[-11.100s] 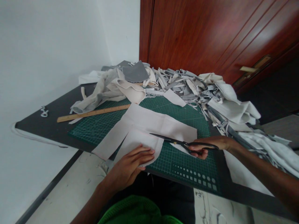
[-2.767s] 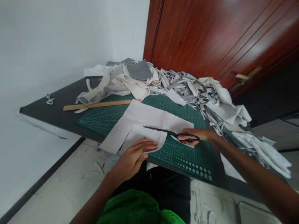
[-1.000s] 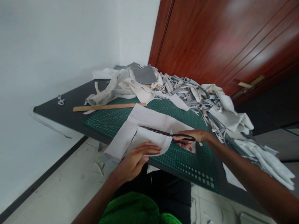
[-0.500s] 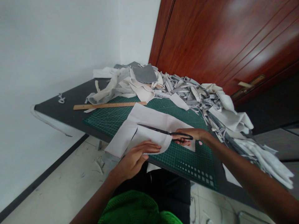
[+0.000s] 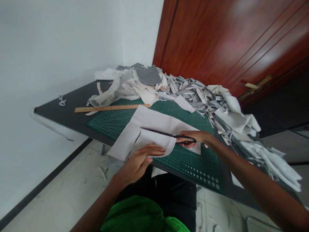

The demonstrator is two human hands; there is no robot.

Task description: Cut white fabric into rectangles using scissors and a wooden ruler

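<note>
Head-camera view: white fabric sheet [image 5: 156, 117] lies flat at the centre of the green gridded cutting mat [image 5: 111, 125], its left end hanging over the near table edge; black-handled scissors [image 5: 191, 139] lie across it, tip pointing to about ten o'clock, blades looking nearly together.

A slit parts the strip at nine o'clock from the inner panel [image 5: 154, 138] and runs up close to the tip; the panel's far edge follows the blades, so the outline looks largely cut, with any remaining join probably near that corner, though the blades hide it.

Right hand [image 5: 189, 137], at three o'clock, is clamped around the scissor handles; left hand [image 5: 138, 160], at about seven, lies over the panel, fingers together, and whether its thumb pinches the hem I cannot tell.

Farther out, a wooden ruler [image 5: 108, 109] sits at ten o'clock; a grey fabric piece [image 5: 149, 75] tops the heap at twelve; the offcut pile [image 5: 193, 91] curves round from one to four; a brown wooden door [image 5: 205, 38] stands behind it.
</note>
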